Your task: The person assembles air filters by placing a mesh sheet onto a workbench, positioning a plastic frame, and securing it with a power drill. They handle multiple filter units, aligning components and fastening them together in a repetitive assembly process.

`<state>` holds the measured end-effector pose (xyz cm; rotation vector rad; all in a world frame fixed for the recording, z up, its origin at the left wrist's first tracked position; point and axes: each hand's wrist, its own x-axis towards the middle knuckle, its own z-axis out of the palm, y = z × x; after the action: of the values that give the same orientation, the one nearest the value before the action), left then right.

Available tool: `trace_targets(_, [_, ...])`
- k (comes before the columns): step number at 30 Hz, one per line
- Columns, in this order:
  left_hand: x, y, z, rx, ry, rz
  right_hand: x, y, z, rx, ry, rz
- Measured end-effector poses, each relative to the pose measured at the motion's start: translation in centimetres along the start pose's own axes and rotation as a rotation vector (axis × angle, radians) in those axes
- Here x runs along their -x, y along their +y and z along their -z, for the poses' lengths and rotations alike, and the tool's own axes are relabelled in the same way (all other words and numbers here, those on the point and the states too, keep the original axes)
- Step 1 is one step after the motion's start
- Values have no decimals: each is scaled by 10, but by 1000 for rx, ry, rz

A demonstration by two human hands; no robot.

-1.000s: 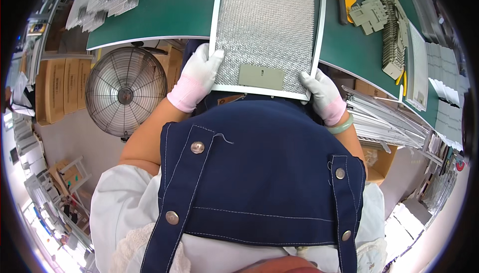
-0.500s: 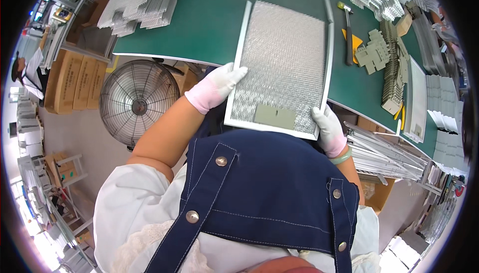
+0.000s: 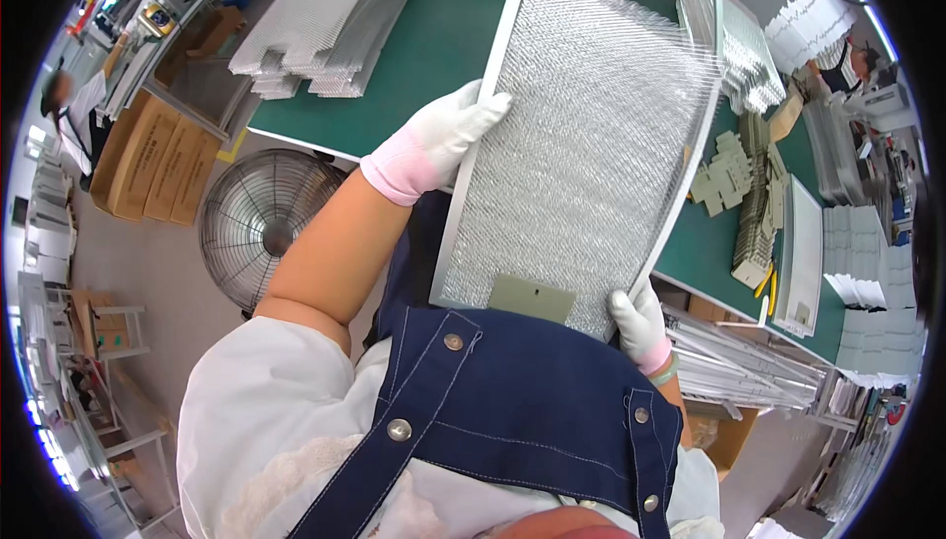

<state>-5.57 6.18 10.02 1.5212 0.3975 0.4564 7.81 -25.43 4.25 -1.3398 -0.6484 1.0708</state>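
A silver metal mesh filter panel [image 3: 591, 135] is held up in front of my apron, its lower end against it. Slim metal frame strips run along its two long sides, and the mesh at its far end shows a bare, jagged edge. A grey-green notched plate [image 3: 533, 299] lies on the mesh near the lower end. My left hand [image 3: 448, 135], in a white glove with a pink cuff, is closed on the left frame strip, thumb on top. Gloved the same way, my right hand [image 3: 641, 323] grips the lower right corner.
Behind the panel spreads a green-topped table [image 3: 443, 22]. Stacked mesh sheets [image 3: 325, 17] lie at its far left, more mesh [image 3: 744, 46] at far right. Grey-green plates [image 3: 754, 214] and a framed panel [image 3: 800, 253] sit on the right. A floor fan [image 3: 266, 229] stands at left.
The filter panel has come up and tilted, now looking larger and covering the hammer on the table. Both hands still hold it. The whole view has shifted slightly.
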Motion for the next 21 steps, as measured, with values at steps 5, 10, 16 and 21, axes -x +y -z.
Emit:
trace_targets(5, [-19, 29, 3, 568, -147, 49, -1, -7, -2, -38, -84, 70])
trace_targets(10, [-45, 45, 18, 261, -103, -22, -7, -18, -2, 62, -117, 131])
trace_targets(16, [-53, 50, 24, 149, -46, -48, -3, -24, 1, 144, -133, 123])
trace_targets(21, [-44, 58, 22, 526, -136, -14, -5, -30, 0, 156, -156, 157])
